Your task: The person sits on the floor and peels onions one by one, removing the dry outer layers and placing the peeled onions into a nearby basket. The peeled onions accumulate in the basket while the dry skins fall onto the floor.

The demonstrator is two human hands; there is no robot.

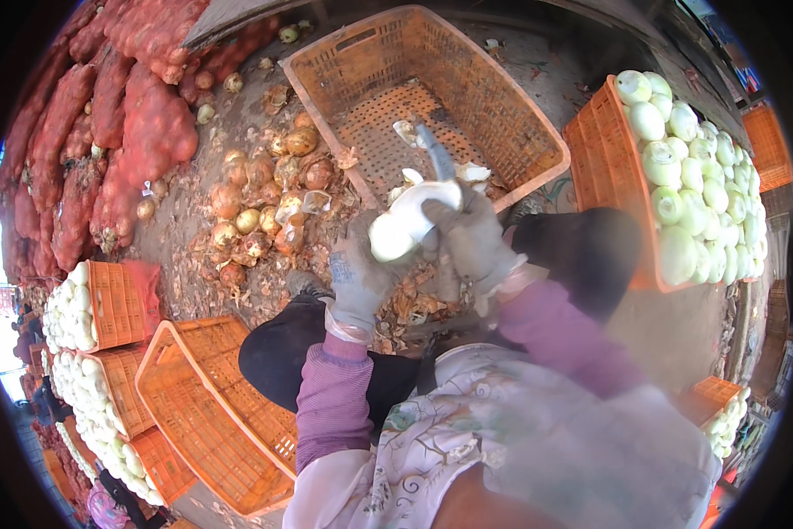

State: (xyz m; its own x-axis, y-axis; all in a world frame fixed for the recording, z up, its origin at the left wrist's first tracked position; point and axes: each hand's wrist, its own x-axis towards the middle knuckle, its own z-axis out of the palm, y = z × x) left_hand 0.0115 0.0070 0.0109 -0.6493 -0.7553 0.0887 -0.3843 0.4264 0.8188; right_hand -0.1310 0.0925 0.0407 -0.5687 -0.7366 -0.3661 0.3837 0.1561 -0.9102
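My left hand [361,274], in a grey work glove, holds a pale, peeled onion [391,237] low over the ground between my knees. A knife [438,153] is gripped in my gloved right hand [479,241], its blade pointing away from me over the near rim of an orange plastic crate [529,175]. Between the thumb and fingers of that same hand is a curved white onion layer [436,192], which meets the onion. Whether it is still attached cannot be made out. A few white onion scraps [472,172] lie in the crate's near end.
Unpeeled onions [251,198] lie heaped on the ground at left, amid dry skins [416,304]. Red mesh sacks [152,112] are piled behind them. A crate of peeled onions [605,178] stands at right. Nested orange crates [198,403] and filled crates [115,307] stand at lower left.
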